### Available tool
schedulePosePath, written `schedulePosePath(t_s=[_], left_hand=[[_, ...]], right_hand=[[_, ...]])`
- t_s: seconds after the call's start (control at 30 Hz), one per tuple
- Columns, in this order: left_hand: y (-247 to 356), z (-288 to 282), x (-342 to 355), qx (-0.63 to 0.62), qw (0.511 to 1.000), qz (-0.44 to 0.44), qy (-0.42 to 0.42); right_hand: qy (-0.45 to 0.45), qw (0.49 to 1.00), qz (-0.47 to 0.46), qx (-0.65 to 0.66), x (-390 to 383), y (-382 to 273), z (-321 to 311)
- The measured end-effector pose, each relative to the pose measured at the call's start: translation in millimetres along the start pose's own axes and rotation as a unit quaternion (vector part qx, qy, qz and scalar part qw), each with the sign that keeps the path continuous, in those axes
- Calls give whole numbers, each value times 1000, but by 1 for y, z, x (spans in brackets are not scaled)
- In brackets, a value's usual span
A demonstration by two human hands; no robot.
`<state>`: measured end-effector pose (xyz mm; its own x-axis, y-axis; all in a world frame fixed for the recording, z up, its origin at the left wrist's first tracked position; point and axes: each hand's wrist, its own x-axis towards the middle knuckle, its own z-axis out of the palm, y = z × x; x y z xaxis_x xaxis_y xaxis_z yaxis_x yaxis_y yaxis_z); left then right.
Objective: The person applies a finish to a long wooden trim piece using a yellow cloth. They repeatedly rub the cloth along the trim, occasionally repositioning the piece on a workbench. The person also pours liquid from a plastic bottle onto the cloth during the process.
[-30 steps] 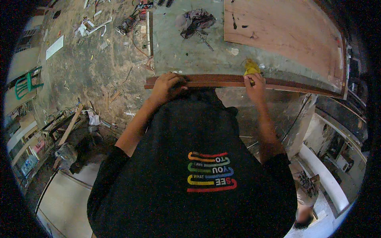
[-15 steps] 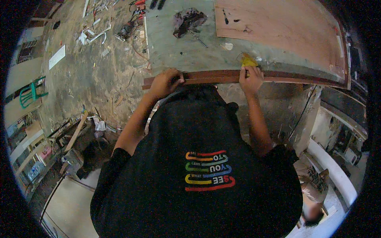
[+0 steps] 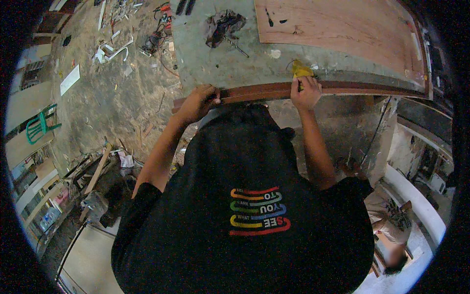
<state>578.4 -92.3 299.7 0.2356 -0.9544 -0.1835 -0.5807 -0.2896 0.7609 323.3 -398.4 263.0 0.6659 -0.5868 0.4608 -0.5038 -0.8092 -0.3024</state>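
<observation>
A long reddish-brown wooden strip (image 3: pixel 259 93) lies along the near edge of the grey-green worktable (image 3: pixel 200 61). My left hand (image 3: pixel 198 103) is curled closed around the strip close to its left end; the fingertips are partly hidden. Farther right, my right hand (image 3: pixel 307 94) is closed at the strip, with a thin yellow sheet (image 3: pixel 302 70) showing at its fingers and past them on the tabletop. What the sheet is made of cannot be made out. The underside of the strip is out of sight.
A brown wood panel (image 3: pixel 333 34) covers the table's far right. A dark crumpled rag (image 3: pixel 223 27) and a thin metal tool (image 3: pixel 238 48) lie left of it. Scraps and a red corded tool (image 3: pixel 164 19) are on the floor (image 3: pixel 122 98). Another person (image 3: pixel 389 215) is at lower right.
The table and strip sit slightly farther left and up in the picture. Both hands stay at the strip in nearly the same places. The other person has shifted a little.
</observation>
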Motion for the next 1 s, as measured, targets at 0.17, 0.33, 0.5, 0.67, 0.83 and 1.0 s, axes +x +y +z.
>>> schedulePosePath(t_s=[0.17,0.33,0.5,0.67,0.83,1.0], left_hand=[[-3,2,1,-20,1000,0,3],[-5,5,1,-29,1000,2,12],[-3,4,0,-28,999,-8,14],[3,2,0,-13,999,-8,42],[14,6,-3,22,997,-40,61],[24,6,0,87,992,-49,72]], right_hand=[[9,1000,-7,-6,0,-1,0],[8,1000,-1,-3,0,-2,-1],[13,1000,-5,-3,0,-2,-1],[23,1000,-6,-11,-3,2,3],[38,998,-11,-48,-9,7,9],[19,1000,4,-20,-10,9,9]])
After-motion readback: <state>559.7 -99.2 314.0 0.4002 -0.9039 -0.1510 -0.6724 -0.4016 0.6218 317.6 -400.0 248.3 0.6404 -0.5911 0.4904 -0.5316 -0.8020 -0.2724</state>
